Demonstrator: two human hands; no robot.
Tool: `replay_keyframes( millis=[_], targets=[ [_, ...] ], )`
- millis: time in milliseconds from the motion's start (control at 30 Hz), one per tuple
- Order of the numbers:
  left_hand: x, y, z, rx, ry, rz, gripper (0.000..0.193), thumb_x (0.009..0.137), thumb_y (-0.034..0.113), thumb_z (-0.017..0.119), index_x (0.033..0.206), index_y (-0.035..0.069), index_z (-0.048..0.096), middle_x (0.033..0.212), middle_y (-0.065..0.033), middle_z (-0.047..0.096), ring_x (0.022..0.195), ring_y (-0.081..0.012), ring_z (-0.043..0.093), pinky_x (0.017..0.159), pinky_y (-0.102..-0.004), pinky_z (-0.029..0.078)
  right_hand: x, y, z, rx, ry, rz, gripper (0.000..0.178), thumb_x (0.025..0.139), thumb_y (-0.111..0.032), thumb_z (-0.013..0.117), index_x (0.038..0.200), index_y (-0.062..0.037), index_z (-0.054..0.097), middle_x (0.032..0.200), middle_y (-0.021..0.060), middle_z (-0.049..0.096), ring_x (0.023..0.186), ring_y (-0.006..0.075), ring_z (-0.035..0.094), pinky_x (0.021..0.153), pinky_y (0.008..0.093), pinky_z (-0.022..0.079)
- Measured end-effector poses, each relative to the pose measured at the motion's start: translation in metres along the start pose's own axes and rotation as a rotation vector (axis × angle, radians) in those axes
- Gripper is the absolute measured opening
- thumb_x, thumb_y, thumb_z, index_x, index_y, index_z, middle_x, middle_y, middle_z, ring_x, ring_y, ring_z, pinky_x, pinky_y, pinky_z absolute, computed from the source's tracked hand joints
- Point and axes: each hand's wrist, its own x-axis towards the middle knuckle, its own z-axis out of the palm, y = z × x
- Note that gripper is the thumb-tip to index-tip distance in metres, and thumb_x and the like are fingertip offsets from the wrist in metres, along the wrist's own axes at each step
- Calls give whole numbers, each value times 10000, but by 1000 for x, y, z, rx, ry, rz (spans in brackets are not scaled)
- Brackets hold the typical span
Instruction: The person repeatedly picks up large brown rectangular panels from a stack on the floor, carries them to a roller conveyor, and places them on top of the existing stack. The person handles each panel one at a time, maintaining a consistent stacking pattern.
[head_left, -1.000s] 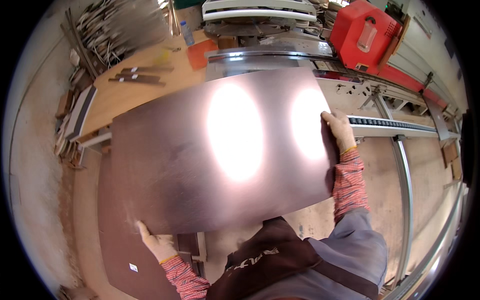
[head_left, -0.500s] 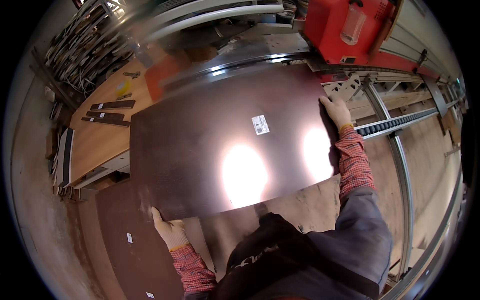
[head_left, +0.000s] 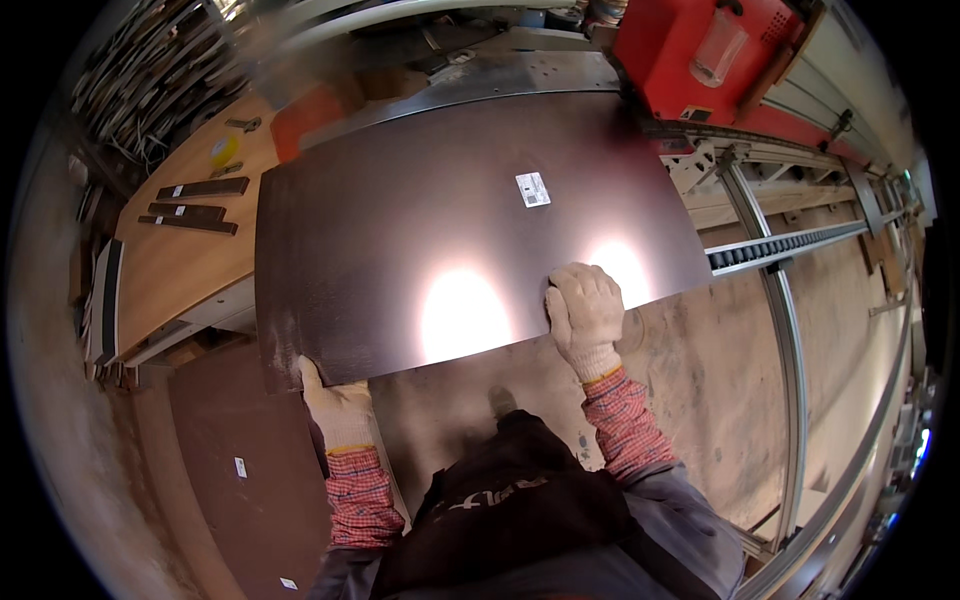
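Note:
A large dark brown panel [head_left: 400, 230] with a glossy face and a white label [head_left: 533, 190] lies in front of me, its far edge on the metal machine table [head_left: 500, 75]. My left hand [head_left: 338, 410], in a cream work glove, is closed on the panel's near left corner, thumb on top and fingers hidden beneath. Also gloved, my right hand [head_left: 586, 312] is on the near edge right of the middle. Its fingers are bent and close together on the top face; whether any part reaches under the edge is hidden.
A wooden table [head_left: 170, 270] at the left bears dark strips [head_left: 190, 212] and a yellow tape roll [head_left: 224, 150]. Below it lies another labelled brown panel [head_left: 240, 430]. A red machine housing [head_left: 700, 60] stands far right, near a roller rail [head_left: 790, 247] and metal frame bars.
My right hand has moved from the panel's right edge to its near edge. The panel has shifted away from me onto the machine table, and my left hand has moved forward with its corner.

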Motion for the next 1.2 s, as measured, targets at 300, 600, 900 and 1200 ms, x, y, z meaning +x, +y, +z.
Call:
replay_keyframes(
  millis=[300, 600, 900, 1200],
  targets=[
    [54, 103, -80, 539, 105, 438, 735, 1072, 547, 480, 1567, 9, 406, 1547, -218, 470, 1434, -380, 472, 1164, -585, 442, 11, 4, -2, 65, 7, 20, 145, 821, -122, 682, 959, -77, 681, 999, 87, 699, 919, 315, 668, 831, 447, 523],
    [88, 99, -50, 876, -118, 966, 704, 1159, 460, 254, 1349, -130, 589, 1155, -235, 702, 1071, -338, 704, 1001, -444, 598, 19, 15, -7, 99, -15, -8, 179, 789, -58, 652, 966, -51, 684, 966, 108, 691, 841, 329, 668, 762, 443, 538],
    [44, 40, -10, 1005, -176, 967, 776, 1133, 591, 221, 1148, -73, 623, 911, -134, 642, 886, -251, 651, 900, -394, 584, 26, 73, -36, 113, -58, -1, 209, 801, -60, 609, 986, 3, 683, 973, 149, 701, 848, 347, 690, 755, 451, 558],
    [-2, -69, 34, 918, -76, 1009, 780, 1115, 638, 269, 1071, -51, 634, 845, -143, 631, 820, -244, 643, 840, -377, 581, 22, 176, -64, 68, -31, -4, 193, 818, -82, 574, 956, 9, 675, 948, 168, 691, 855, 369, 671, 790, 479, 544]
  ],
)
